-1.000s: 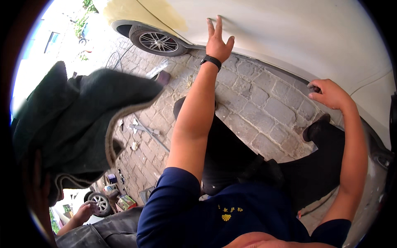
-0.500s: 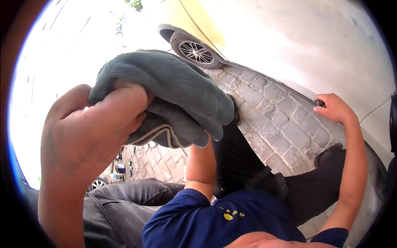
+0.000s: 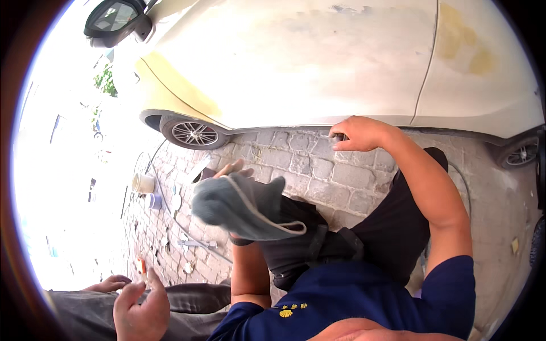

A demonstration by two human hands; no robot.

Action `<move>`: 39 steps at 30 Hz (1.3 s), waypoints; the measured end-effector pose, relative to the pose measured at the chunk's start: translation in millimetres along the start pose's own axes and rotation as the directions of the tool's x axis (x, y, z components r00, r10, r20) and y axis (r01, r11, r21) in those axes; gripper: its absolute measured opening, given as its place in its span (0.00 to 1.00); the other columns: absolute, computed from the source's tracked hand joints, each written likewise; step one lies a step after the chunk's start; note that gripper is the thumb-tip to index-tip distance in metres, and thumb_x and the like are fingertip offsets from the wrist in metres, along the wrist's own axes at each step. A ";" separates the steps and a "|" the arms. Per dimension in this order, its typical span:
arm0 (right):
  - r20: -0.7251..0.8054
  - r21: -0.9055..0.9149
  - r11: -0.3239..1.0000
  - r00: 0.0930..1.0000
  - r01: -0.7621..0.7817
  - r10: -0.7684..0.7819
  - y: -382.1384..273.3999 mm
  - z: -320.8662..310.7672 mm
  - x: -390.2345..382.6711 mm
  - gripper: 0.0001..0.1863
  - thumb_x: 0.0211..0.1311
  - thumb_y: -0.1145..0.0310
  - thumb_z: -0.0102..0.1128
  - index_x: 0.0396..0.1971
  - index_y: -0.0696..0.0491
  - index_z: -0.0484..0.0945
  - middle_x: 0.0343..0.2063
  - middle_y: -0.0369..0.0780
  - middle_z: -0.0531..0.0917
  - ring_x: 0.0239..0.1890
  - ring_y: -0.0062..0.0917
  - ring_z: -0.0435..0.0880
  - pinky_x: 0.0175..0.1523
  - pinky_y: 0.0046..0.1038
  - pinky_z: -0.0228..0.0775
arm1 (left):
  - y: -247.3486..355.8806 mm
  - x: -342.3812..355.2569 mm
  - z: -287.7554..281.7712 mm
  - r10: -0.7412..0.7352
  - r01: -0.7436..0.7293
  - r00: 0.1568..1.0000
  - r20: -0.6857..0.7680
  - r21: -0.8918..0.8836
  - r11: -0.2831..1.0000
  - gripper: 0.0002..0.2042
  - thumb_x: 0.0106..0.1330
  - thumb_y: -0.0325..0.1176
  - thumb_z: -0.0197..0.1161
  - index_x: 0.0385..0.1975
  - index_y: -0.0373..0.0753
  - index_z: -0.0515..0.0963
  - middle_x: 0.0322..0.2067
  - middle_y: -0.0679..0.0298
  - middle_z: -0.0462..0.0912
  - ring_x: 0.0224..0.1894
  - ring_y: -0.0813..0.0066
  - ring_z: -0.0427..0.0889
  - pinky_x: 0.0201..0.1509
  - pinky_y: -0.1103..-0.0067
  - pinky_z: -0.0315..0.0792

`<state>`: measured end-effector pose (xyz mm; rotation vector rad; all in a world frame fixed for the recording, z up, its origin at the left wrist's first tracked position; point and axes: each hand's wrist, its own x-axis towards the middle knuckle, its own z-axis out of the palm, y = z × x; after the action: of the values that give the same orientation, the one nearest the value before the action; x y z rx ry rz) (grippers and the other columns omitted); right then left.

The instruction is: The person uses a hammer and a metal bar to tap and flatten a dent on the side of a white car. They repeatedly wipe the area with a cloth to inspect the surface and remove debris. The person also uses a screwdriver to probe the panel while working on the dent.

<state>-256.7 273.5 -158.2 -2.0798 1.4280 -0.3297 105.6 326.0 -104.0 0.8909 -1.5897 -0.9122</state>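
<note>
A grey-green cloth point(image 3: 242, 207) with a beige edge, blurred by motion, hangs over my left hand point(image 3: 234, 169). Only my fingertips show beyond its far side; the palm and the grip are covered. At the right, my right hand point(image 3: 364, 135) is closed near the lower edge of the pale car door point(image 3: 318, 68). Something small and dark point(image 3: 341, 137) sits between its thumb and fingers, too hidden to name. At the lower left, another person's hand point(image 3: 142, 310) is raised apart from the cloth, and their second hand point(image 3: 115, 282) is by their grey trousers.
The car's front wheel point(image 3: 194, 134) stands on stone paving point(image 3: 347, 176), below the side mirror point(image 3: 116, 23). A pale bucket point(image 3: 143, 183), a blue-white tub point(image 3: 153, 201), a hose point(image 3: 181, 224) and scattered small tools lie at the left. A rear wheel point(image 3: 520, 153) is at the far right.
The other person's hand has let go of the cloth and drawn back to the lower left. The cloth now hangs on my left hand. My view has turned, showing more of the car.
</note>
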 end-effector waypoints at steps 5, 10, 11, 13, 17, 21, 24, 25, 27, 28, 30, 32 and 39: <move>-0.168 0.210 0.977 0.983 -0.038 0.074 -8.1 21.1 -64.0 0.25 0.67 0.55 0.67 0.56 0.57 0.81 0.45 0.47 0.88 0.46 0.34 0.88 0.52 0.35 0.78 | -172.4 -27.7 74.7 -0.494 0.516 0.847 0.195 -0.526 0.677 0.08 0.72 0.25 0.59 0.46 0.36 0.81 0.44 0.61 0.86 0.45 0.68 0.85 0.50 0.73 0.80; -0.263 0.334 0.930 0.933 -0.151 0.246 -24.4 43.0 -98.9 0.22 0.69 0.56 0.66 0.51 0.59 0.83 0.42 0.48 0.88 0.45 0.35 0.88 0.52 0.34 0.78 | -171.5 9.6 119.0 -0.576 0.644 0.763 0.295 -0.432 0.632 0.09 0.70 0.23 0.56 0.46 0.34 0.81 0.41 0.58 0.87 0.43 0.63 0.87 0.47 0.69 0.82; -0.252 0.349 0.926 0.936 -0.148 0.245 -31.1 44.6 -98.1 0.21 0.69 0.57 0.65 0.51 0.60 0.83 0.41 0.48 0.88 0.44 0.33 0.88 0.51 0.33 0.79 | -178.2 16.4 122.3 -0.622 0.688 0.720 0.306 -0.426 0.587 0.09 0.70 0.24 0.56 0.46 0.33 0.81 0.41 0.58 0.87 0.43 0.63 0.88 0.47 0.69 0.82; -0.183 0.608 0.787 0.948 -0.100 0.262 -37.0 59.0 -90.0 0.19 0.70 0.60 0.64 0.49 0.60 0.83 0.34 0.45 0.87 0.39 0.25 0.86 0.47 0.30 0.78 | -194.5 27.9 131.7 -0.725 0.795 0.604 0.331 -0.303 0.525 0.10 0.71 0.29 0.57 0.46 0.33 0.80 0.42 0.56 0.87 0.44 0.60 0.88 0.49 0.67 0.82; -0.277 0.712 0.701 0.899 -0.044 0.338 5.5 113.4 -65.9 0.19 0.74 0.60 0.59 0.51 0.61 0.81 0.34 0.42 0.87 0.37 0.24 0.85 0.44 0.32 0.77 | -231.9 24.4 139.2 -0.637 0.919 0.371 0.676 -0.368 0.144 0.13 0.72 0.37 0.57 0.46 0.33 0.80 0.43 0.54 0.87 0.47 0.58 0.87 0.55 0.64 0.80; -0.264 0.717 0.670 0.815 -0.192 0.516 27.1 125.3 -38.5 0.20 0.79 0.58 0.51 0.54 0.60 0.80 0.42 0.39 0.87 0.41 0.26 0.85 0.47 0.30 0.76 | -202.5 18.2 132.6 -0.547 0.905 0.371 0.750 -0.424 0.032 0.17 0.73 0.38 0.55 0.50 0.32 0.79 0.47 0.52 0.87 0.50 0.56 0.86 0.61 0.62 0.78; -0.152 0.908 0.399 0.790 -0.125 0.594 47.8 136.8 -24.2 0.23 0.80 0.54 0.48 0.57 0.57 0.78 0.45 0.40 0.86 0.43 0.25 0.84 0.50 0.30 0.74 | -150.0 35.6 139.0 -0.488 0.882 0.458 0.743 -0.446 0.150 0.20 0.73 0.36 0.53 0.58 0.28 0.75 0.51 0.50 0.86 0.52 0.55 0.86 0.64 0.62 0.76; -0.086 0.963 0.258 0.817 -0.079 0.570 41.4 133.9 -19.0 0.24 0.80 0.53 0.48 0.59 0.57 0.78 0.49 0.40 0.85 0.48 0.26 0.83 0.54 0.31 0.73 | -130.8 30.8 135.5 -0.385 0.870 0.488 0.783 -0.403 0.284 0.22 0.76 0.39 0.52 0.61 0.29 0.73 0.61 0.50 0.80 0.61 0.58 0.81 0.70 0.64 0.70; 0.029 0.999 -0.036 0.869 -0.013 0.494 16.0 127.0 -14.4 0.26 0.80 0.50 0.47 0.63 0.55 0.76 0.57 0.39 0.83 0.58 0.28 0.82 0.62 0.33 0.73 | -107.7 12.7 145.5 -0.328 0.707 0.580 0.745 -0.261 0.657 0.28 0.80 0.46 0.49 0.69 0.29 0.67 0.71 0.46 0.65 0.74 0.50 0.63 0.78 0.64 0.53; -0.060 0.993 -0.067 0.905 0.097 0.421 12.6 126.8 -15.5 0.27 0.80 0.51 0.46 0.66 0.54 0.73 0.60 0.39 0.80 0.60 0.28 0.80 0.66 0.33 0.71 | -107.3 13.2 156.2 -0.211 0.382 0.670 0.712 -0.087 0.920 0.30 0.80 0.50 0.47 0.71 0.31 0.65 0.75 0.45 0.57 0.77 0.47 0.53 0.80 0.61 0.45; -0.253 0.942 -0.147 0.927 0.301 0.276 10.9 128.4 -18.7 0.27 0.82 0.52 0.44 0.71 0.53 0.67 0.66 0.39 0.75 0.65 0.28 0.76 0.72 0.33 0.66 | -120.4 18.6 175.7 -0.051 -0.138 0.754 0.655 0.233 0.963 0.32 0.82 0.53 0.41 0.76 0.36 0.59 0.79 0.44 0.46 0.81 0.43 0.39 0.80 0.54 0.33; -0.376 0.864 -0.249 0.889 0.439 0.262 7.3 129.9 -8.6 0.27 0.82 0.55 0.45 0.73 0.52 0.63 0.69 0.39 0.72 0.69 0.28 0.72 0.75 0.32 0.62 | -136.3 27.4 195.4 -0.015 -0.193 0.861 0.508 0.354 0.915 0.32 0.82 0.53 0.37 0.78 0.39 0.55 0.80 0.44 0.41 0.82 0.41 0.35 0.79 0.49 0.30; -0.461 0.887 0.123 0.873 0.445 0.162 3.5 147.9 11.3 0.31 0.83 0.60 0.42 0.78 0.56 0.50 0.78 0.40 0.56 0.77 0.25 0.57 0.79 0.28 0.49 | -166.0 34.4 214.8 -0.038 -0.017 0.958 0.285 0.189 0.982 0.33 0.83 0.50 0.33 0.80 0.35 0.45 0.80 0.45 0.38 0.82 0.44 0.31 0.81 0.53 0.29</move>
<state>-179.6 310.6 -279.4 -0.9065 0.6807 -1.5164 -95.2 248.4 -273.0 0.9304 -1.9495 -0.9418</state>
